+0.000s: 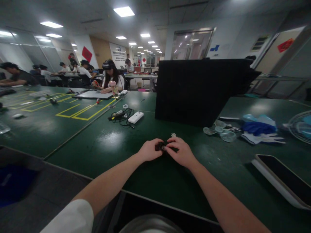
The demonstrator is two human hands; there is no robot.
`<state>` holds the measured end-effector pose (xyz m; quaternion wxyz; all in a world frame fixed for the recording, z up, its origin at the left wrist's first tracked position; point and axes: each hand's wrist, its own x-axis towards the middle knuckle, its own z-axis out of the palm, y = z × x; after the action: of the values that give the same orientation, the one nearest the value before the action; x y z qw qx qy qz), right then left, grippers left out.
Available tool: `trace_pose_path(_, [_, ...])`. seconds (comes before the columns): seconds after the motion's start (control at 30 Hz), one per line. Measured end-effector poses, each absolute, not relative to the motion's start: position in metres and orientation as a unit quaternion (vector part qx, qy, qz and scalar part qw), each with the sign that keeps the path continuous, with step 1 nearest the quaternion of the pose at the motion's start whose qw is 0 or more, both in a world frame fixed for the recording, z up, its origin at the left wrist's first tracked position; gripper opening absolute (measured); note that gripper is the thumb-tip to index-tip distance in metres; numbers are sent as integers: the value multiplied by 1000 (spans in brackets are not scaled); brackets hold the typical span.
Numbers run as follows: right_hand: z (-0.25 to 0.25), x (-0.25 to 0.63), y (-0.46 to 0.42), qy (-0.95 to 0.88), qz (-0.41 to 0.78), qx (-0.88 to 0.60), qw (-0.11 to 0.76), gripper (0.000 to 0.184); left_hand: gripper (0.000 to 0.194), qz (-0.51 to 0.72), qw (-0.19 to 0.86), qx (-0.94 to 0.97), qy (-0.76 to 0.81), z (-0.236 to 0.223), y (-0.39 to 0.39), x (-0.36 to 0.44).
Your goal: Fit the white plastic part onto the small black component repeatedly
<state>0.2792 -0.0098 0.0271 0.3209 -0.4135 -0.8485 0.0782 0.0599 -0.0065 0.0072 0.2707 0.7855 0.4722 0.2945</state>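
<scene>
Both my hands meet over the green tabletop (145, 176), around a small dark part (163, 148) with a greyish round piece on it. Its kind is too small and shadowed to make out. My left hand (152, 150) is closed round the dark part from the left, thumb and fingers curled. My right hand (179, 151) comes from the right, its thumb and index finger pinched at the part's right side. A small white piece (173, 135) shows just beyond my right fingers; whether they touch it I cannot tell.
A large black panel (189, 92) stands ahead. Left lie a white power bank (136, 117) and black cables (121, 116). Right are clear cups (227, 135), blue-and-white gloves (259, 129), a round basket (301, 124) and a phone-like slab (284, 179). A person (111, 77) sits across.
</scene>
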Motion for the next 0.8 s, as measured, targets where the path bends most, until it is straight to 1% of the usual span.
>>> trace_pose_path(0.1, [20, 290, 8, -793, 32, -494, 355, 28, 48, 289, 247, 779, 498, 9, -6, 58])
trace_pose_path(0.13, [16, 294, 15, -778, 9, -522, 349, 33, 48, 285, 245, 776, 506, 10, -5, 57])
trace_pose_path(0.2, [8, 301, 28, -773, -1, -564, 289, 43, 49, 276, 246, 771, 518, 12, -5, 56])
trace_pose_path(0.27, [0, 305, 38, -786, 25, -580, 213, 38, 49, 271, 245, 770, 524, 13, -5, 55])
trace_pose_path(0.3, [-3, 305, 41, -794, 35, -577, 191, 33, 49, 270, 243, 770, 524, 14, -5, 55])
trace_pose_path(0.33, [-6, 306, 42, -801, 41, -568, 183, 30, 49, 269, 240, 772, 524, 14, -5, 55])
trace_pose_path(0.43, [-7, 304, 38, -812, 47, -545, 203, 24, 48, 267, 224, 773, 530, 16, -6, 55])
trace_pose_path(0.57, [-1, 298, 30, -797, 69, -568, 194, 16, 47, 258, 189, 772, 549, 19, -5, 53])
trace_pose_path(0.63, [0, 294, 29, -785, 71, -583, 197, 18, 46, 256, 169, 769, 561, 22, -3, 50])
trace_pose_path(0.73, [1, 287, 30, -769, 45, -601, 215, 36, 46, 259, 132, 756, 587, 23, 1, 45])
trace_pose_path(0.77, [1, 284, 31, -768, 36, -603, 212, 39, 46, 260, 123, 750, 596, 23, 3, 43])
trace_pose_path(0.8, [2, 281, 32, -770, 30, -604, 204, 38, 46, 259, 117, 744, 605, 23, 4, 42])
